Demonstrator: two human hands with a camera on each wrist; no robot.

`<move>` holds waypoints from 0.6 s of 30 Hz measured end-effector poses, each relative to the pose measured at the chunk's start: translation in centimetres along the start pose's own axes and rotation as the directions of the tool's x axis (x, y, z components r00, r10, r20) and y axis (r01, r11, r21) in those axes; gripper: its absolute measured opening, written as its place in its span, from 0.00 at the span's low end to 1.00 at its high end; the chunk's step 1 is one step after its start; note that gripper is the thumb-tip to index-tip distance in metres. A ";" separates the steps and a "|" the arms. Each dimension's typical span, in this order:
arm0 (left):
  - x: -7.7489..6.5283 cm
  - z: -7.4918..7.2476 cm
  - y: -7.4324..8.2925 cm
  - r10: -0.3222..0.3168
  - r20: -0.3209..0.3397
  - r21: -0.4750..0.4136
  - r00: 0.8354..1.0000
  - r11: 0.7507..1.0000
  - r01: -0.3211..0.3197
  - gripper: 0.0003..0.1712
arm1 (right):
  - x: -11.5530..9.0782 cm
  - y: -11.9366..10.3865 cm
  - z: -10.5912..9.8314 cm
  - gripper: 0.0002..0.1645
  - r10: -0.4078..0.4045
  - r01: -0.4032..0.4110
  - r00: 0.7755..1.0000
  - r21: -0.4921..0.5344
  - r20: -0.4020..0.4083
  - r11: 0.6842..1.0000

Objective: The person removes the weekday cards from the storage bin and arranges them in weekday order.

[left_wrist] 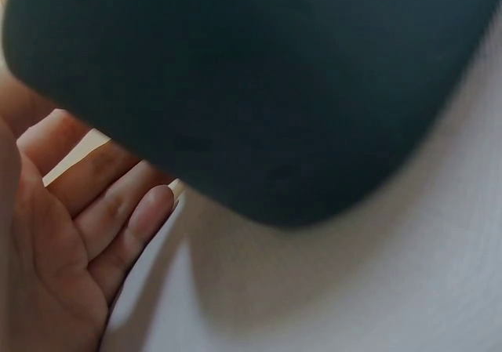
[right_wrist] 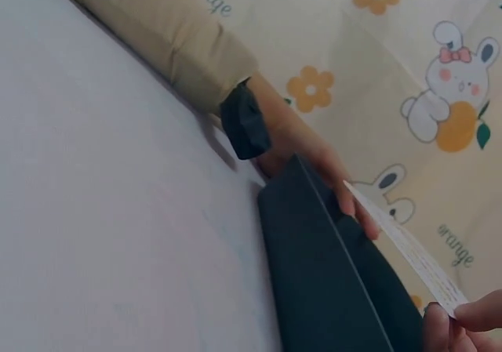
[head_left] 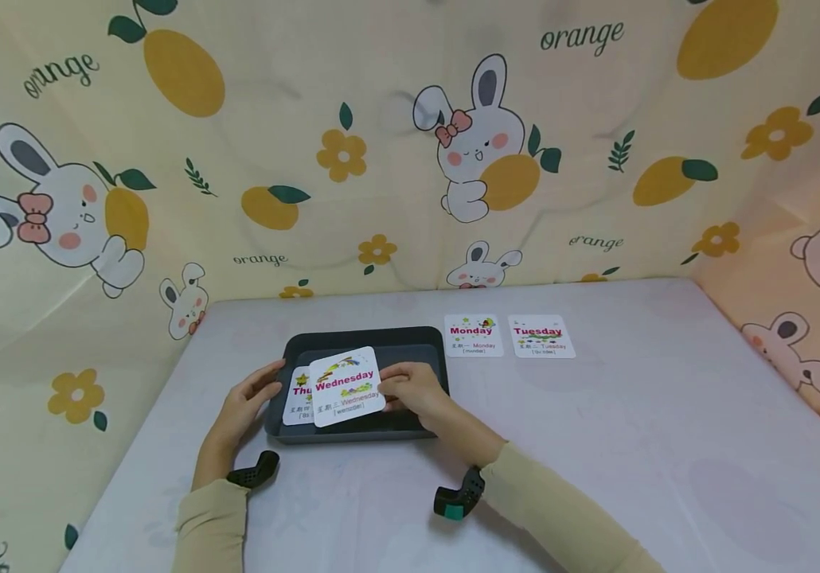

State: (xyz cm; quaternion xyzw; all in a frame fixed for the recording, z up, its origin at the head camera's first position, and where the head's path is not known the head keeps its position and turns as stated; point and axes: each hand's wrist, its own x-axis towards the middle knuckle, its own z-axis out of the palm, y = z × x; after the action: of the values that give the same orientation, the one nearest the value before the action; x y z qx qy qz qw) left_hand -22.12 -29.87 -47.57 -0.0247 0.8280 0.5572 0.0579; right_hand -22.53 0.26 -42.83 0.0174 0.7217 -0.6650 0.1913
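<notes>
A dark tray (head_left: 353, 435) lies on the table. My left hand (head_left: 248, 402) holds its left end, thumb at the rim; in the left wrist view, the lower fingers (left_wrist: 114, 203) lie along the outer wall. My right hand (head_left: 413, 394) pinches the right edge of a white "Wednesday" card (head_left: 347, 386) over the tray, tilted. Partly covered by it, another card (head_left: 295, 406) shows only "Thu" of its heading, inside the tray. In the right wrist view, the pinched card (right_wrist: 412, 254) appears edge-on between thumb and fingertip.
Side by side, a "Monday" card (head_left: 473, 337) and a "Tuesday" card (head_left: 542, 337) lie right of the tray, towards the back. A cream cloth (head_left: 381, 103) printed with rabbits and oranges hangs behind the white table (head_left: 632, 461). Both wrists wear black devices.
</notes>
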 end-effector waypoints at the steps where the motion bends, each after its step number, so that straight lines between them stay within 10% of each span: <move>1: 0.0 0.0 0.0 -0.002 -0.001 -0.002 1.000 1.000 0.002 0.31 | -0.1 0.0 -0.2 0.14 0.002 -0.002 1.000 0.001 -0.003 1.000; 18: 0.2 0.1 -0.2 -0.005 -0.007 0.000 1.000 1.000 0.005 0.30 | -1.3 -0.6 -3.0 0.13 -0.015 0.014 0.998 -0.021 -0.065 1.000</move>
State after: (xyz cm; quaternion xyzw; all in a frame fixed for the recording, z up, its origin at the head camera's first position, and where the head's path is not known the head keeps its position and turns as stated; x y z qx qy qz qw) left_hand -22.30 -29.81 -47.79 -0.0286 0.8280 0.5572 0.0564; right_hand -22.30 3.39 -41.71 0.0318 0.7346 -0.6578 0.1632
